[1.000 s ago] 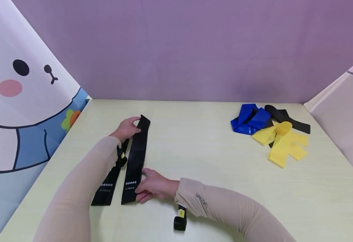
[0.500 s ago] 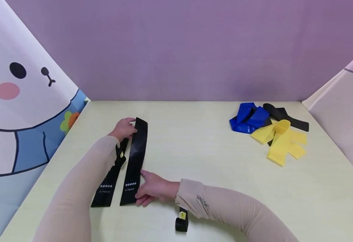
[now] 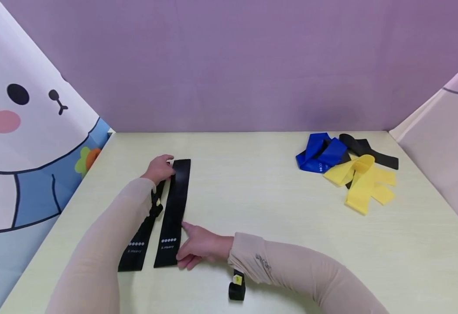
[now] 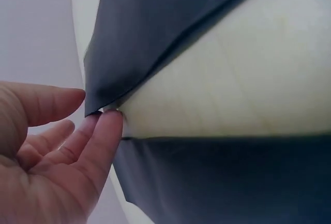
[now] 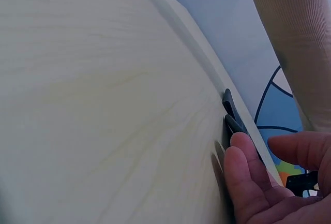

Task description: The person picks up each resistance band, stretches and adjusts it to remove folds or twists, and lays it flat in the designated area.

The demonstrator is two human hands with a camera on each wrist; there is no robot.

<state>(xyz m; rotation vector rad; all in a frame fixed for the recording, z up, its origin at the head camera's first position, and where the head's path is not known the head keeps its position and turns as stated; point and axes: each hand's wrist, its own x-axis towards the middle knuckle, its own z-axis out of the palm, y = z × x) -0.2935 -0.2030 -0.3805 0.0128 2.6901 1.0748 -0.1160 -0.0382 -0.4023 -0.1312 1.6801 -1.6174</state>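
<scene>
A long black resistance band (image 3: 172, 213) marked "X-Heavy" lies lengthwise on the table at the left. My left hand (image 3: 160, 169) is at its far end; in the left wrist view, the fingertips (image 4: 109, 123) touch the band's corner, with the thumb spread apart from them. My right hand (image 3: 201, 246) rests by the band's near right edge, fingertips against it and thumb spread. Left of it lies a second black X-Heavy band (image 3: 136, 250), partly hidden under my left forearm.
A blue band (image 3: 321, 152), a yellow band (image 3: 360, 183) and black bands (image 3: 384, 159) are heaped at the back right of the pale table (image 3: 260, 183). Purple cloth stands behind it, printed cloth at the left. Black wrist straps carry small yellow labels.
The band's far end has come down flat on the table, and my left hand has loosened at its corner. My right hand has stayed by the near end. The head view has shifted slightly.
</scene>
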